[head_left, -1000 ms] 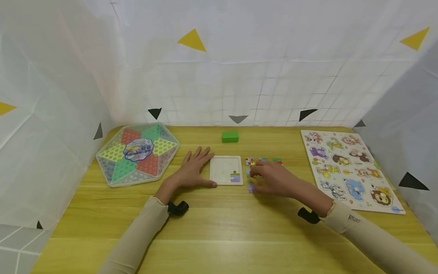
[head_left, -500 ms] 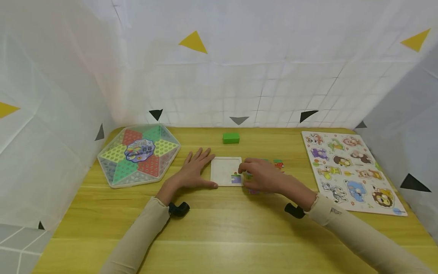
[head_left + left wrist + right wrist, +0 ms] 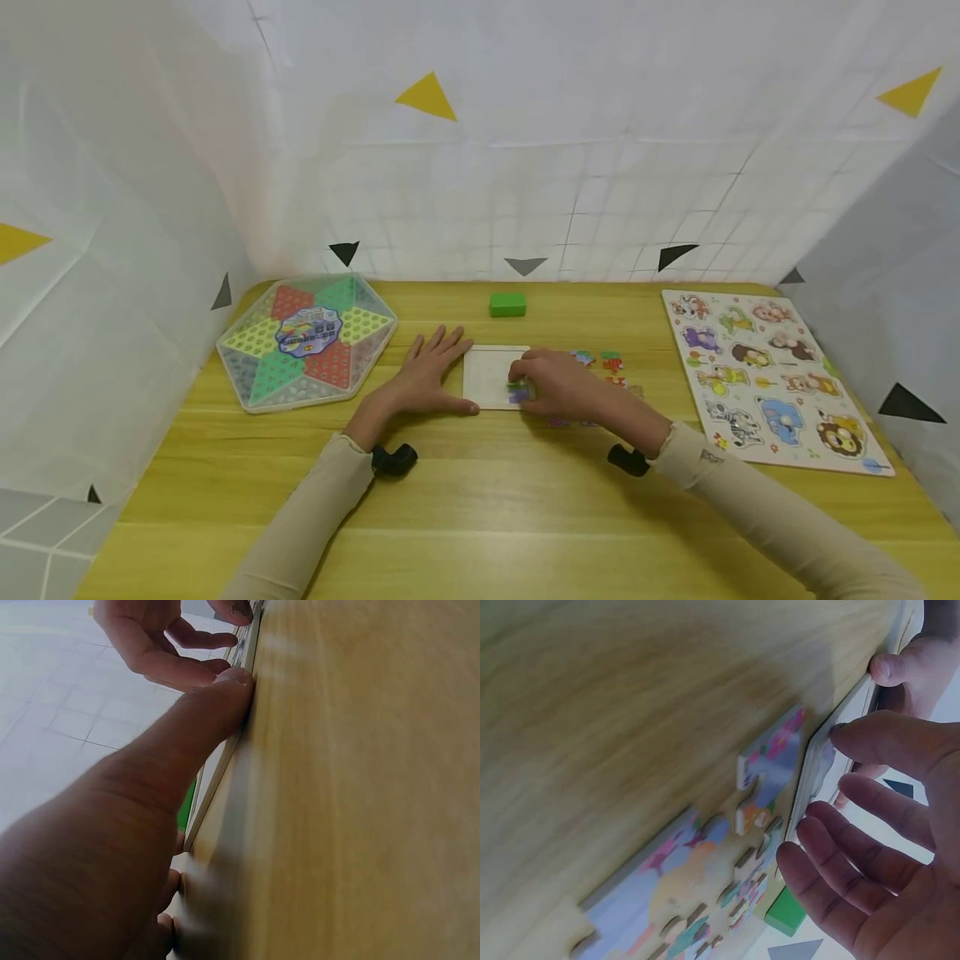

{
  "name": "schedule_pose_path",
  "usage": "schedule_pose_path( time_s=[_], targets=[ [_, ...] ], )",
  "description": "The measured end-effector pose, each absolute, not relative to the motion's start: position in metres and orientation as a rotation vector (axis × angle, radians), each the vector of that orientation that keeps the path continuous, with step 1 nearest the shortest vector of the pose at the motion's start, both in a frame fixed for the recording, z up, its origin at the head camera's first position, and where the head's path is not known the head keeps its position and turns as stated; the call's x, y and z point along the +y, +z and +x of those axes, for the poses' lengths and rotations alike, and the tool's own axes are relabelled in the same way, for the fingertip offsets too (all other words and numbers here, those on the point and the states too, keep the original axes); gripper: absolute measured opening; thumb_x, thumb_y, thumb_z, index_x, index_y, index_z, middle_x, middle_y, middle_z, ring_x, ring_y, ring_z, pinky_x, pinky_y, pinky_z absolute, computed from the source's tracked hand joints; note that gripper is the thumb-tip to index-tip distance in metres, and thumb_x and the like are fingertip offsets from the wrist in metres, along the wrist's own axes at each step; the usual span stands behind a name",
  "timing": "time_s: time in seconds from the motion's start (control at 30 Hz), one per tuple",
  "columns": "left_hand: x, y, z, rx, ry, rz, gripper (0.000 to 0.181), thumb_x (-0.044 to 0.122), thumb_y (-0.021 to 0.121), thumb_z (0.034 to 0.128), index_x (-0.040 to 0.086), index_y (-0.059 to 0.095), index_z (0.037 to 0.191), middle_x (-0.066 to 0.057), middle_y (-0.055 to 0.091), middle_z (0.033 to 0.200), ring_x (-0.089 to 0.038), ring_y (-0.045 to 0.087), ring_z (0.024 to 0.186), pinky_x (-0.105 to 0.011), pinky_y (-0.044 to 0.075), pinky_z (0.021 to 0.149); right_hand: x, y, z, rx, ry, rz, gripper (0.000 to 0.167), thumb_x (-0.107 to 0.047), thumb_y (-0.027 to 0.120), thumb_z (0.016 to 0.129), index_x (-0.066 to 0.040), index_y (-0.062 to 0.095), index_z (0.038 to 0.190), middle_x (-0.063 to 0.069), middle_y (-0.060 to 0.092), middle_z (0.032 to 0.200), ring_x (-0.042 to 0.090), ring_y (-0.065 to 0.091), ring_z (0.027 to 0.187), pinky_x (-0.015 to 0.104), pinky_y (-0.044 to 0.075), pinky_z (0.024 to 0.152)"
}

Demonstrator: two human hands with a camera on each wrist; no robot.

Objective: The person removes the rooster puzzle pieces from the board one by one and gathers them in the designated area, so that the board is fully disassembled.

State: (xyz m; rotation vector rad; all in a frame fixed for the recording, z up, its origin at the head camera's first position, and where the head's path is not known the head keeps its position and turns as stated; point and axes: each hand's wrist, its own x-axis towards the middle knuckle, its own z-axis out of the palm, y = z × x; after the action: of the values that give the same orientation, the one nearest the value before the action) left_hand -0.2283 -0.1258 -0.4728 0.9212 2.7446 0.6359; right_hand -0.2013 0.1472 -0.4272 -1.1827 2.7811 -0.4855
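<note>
My left hand lies with straight, spread fingers at the left side of a white puzzle frame; in the left wrist view its thumb rests along the frame's edge. At the frame's lower right corner lies a purple and green puzzle piece. My right hand reaches over this corner, thumb at the near side and fingertips at the far side of the piece, seeming to pinch it; its far part is hidden. Several loose puzzle pieces lie right of the frame, partly under the right hand.
A hexagonal Chinese checkers board lies at the left. Behind the frame sits a green block. An animal peg puzzle board is at the right. White sheeting closes off the back and sides of the wooden table.
My right hand has moved left from above the loose pieces to the frame's lower right corner, uncovering some loose pieces. The left hand has stayed in place.
</note>
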Motion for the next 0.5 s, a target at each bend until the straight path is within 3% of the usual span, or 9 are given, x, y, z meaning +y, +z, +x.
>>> schedule_pose_path(
  time_s=[0.2,0.5],
  targets=[
    [-0.1259,-0.4726,-0.2286,2.747,0.629,0.917,0.113,0.078,0.067,0.0751,0.019,0.023,0.161,-0.005,0.007,0.168,-0.029,-0.003,0.152,-0.055,-0.005,0.118,0.1415,-0.4247,-0.2008,2.775,-0.463,-1.177,0.027,-0.018,0.084,0.081,-0.009,0.073,0.104,0.002,0.068,0.099,0.017,0.063,0.088,0.034,0.054,0.076],
    [-0.1263,-0.4728,-0.2286,2.743,0.637,0.922,0.114,0.078,0.068,0.0749,0.019,0.023,0.161,-0.004,0.007,0.168,-0.029,-0.004,0.152,-0.055,-0.005,0.118,0.1379,-0.4231,-0.2029,2.755,-0.452,-1.115,0.027,-0.017,0.085,0.079,-0.011,0.073,0.103,0.003,0.064,0.097,0.014,0.056,0.079,0.032,0.051,0.070]
  ],
)
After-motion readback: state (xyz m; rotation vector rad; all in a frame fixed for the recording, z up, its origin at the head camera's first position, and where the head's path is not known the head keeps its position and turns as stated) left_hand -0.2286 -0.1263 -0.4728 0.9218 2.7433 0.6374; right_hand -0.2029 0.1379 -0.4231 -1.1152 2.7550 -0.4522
